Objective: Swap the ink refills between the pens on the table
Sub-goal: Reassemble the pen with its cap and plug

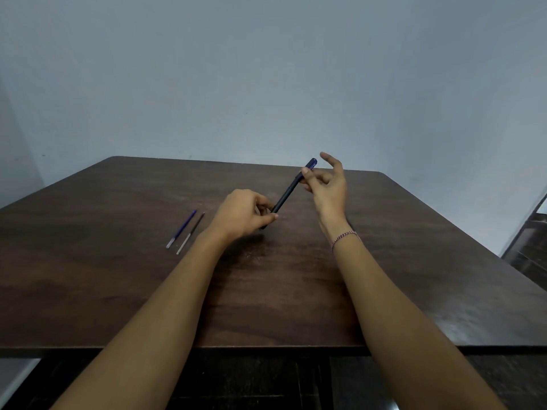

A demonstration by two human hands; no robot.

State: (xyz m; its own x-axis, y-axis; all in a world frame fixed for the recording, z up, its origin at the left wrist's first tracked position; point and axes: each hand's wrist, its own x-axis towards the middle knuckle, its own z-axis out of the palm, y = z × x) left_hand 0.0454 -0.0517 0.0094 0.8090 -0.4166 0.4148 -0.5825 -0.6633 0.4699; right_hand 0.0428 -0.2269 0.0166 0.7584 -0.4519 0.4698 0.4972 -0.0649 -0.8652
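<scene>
Left hand (241, 213), forearm stretched over the tabletop (118, 291), grips the pen (288, 192) by its lower end, fingers curled round it, pen slanting up and right. Right hand (328, 187) raised, palm inward, thumb (305, 173) on the pen below its blue cap, index lifted; true pinch cannot be told. Blue refill (182, 229) and black refill (191, 233) lie side by side, left of the hands.

Light: soft, diffuse, rather dim; cool grey cast on the plain painted wall (266, 69). Dark brown wooden table (118, 291): dull sheen mid-surface, faint soft shadow beneath the left hand (242, 214). Table edges bowed by wide-angle lens. Detail slightly soft throughout.
</scene>
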